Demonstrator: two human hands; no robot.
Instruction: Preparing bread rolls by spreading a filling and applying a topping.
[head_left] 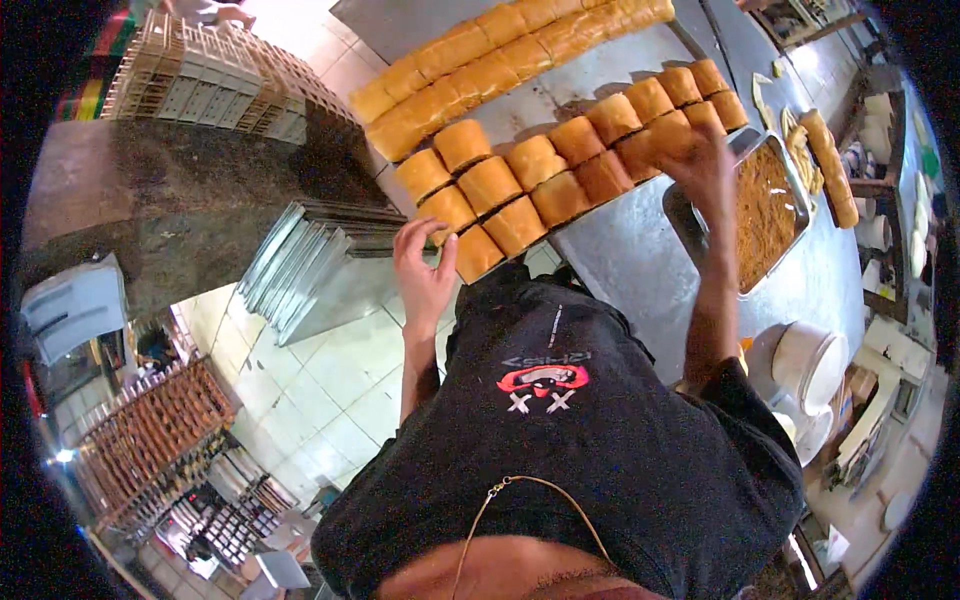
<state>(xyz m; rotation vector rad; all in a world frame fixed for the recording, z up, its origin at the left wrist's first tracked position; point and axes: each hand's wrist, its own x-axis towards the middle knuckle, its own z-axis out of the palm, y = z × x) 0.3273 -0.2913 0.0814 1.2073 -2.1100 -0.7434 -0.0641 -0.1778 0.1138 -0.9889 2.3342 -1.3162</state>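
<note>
Golden-brown bread pieces [515, 225] stand packed in a slanting double row along the near edge of the metal table. My left hand [425, 270] is at the row's left end, its thumb and fingers apart and curved, with fingertips at the side of an end piece [447, 215]. Whether it presses on the bread is hard to see. Over the row's right end is my right hand [700, 165], smeared by motion, so its fingers cannot be made out. Below its wrist and forearm lies a metal tray [797, 235] of brown crumbly filling [765, 215].
Longer joined loaves [510, 65] lie farther back on the metal table [620, 250]. Right of the tray are a long roll [830, 170] and trimmed strips [800, 155]. White tubs [808, 365] stand at the right. Stacked metal sheets [300, 270] and crates [210, 80] are left.
</note>
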